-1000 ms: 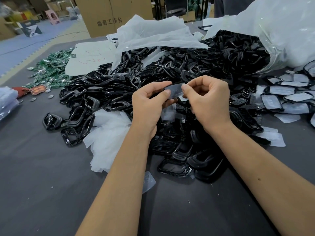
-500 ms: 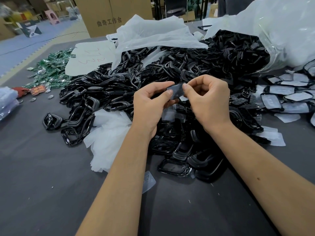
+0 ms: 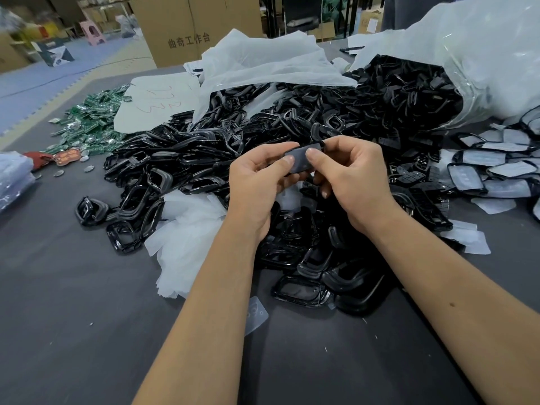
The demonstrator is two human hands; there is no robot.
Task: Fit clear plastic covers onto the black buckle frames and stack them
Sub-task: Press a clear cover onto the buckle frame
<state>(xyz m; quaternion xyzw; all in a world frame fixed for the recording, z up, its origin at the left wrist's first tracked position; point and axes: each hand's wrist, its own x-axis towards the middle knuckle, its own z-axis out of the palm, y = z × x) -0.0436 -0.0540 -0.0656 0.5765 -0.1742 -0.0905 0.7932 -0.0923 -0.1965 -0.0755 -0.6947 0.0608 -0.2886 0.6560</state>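
Above the pile, my left hand and my right hand together hold one black buckle frame with a clear cover lying over its face. Both thumbs press on the cover, and the fingers curl behind the frame. A big heap of loose black buckle frames spreads over the dark table. Frames fitted with covers lie in a group at the right. One loose clear cover lies by my left forearm.
White plastic bags and a clear bag of black parts lie behind the heap. Green circuit boards are scattered at the far left. White sheeting lies under the pile. Cardboard boxes stand beyond the table.
The frame has turned in my fingers to show its covered face. My right thumb has slid onto the cover beside my left thumb.
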